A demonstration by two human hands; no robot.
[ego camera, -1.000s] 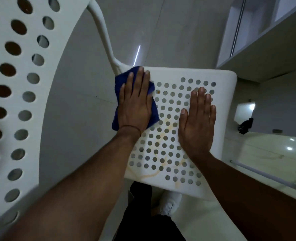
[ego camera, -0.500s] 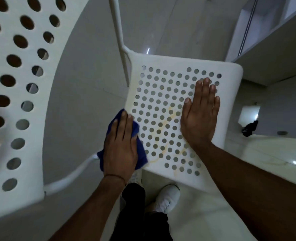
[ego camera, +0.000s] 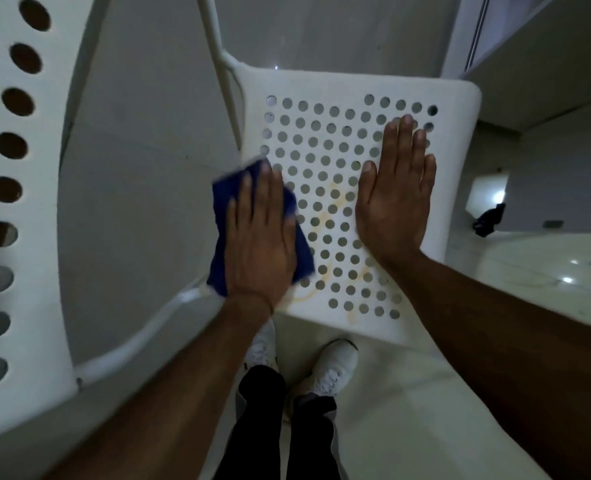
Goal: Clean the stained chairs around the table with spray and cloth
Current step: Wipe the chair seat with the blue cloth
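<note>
A white perforated chair seat [ego camera: 322,86] lies below me, marked with yellowish stain streaks [ego camera: 334,199] through its middle and near its front edge. My left hand [ego camera: 259,244] presses a dark blue cloth [ego camera: 223,202] flat against the seat's left edge, about halfway along it. The cloth sticks out past my fingers and palm on both sides. My right hand [ego camera: 394,202] rests flat on the right half of the seat, fingers straight, holding nothing. No spray bottle is in view.
The chair's perforated white backrest [ego camera: 44,202] fills the left side, joined to the seat by white tubes [ego camera: 218,53]. My white shoes [ego camera: 332,368] stand just before the seat's front edge. A pale glossy table top [ego camera: 547,271] lies right, a white cabinet [ego camera: 529,64] beyond.
My left hand swept the cloth from the seat's far left corner down to the near left corner, then back up to mid-edge. My right hand stayed flat on the seat.
</note>
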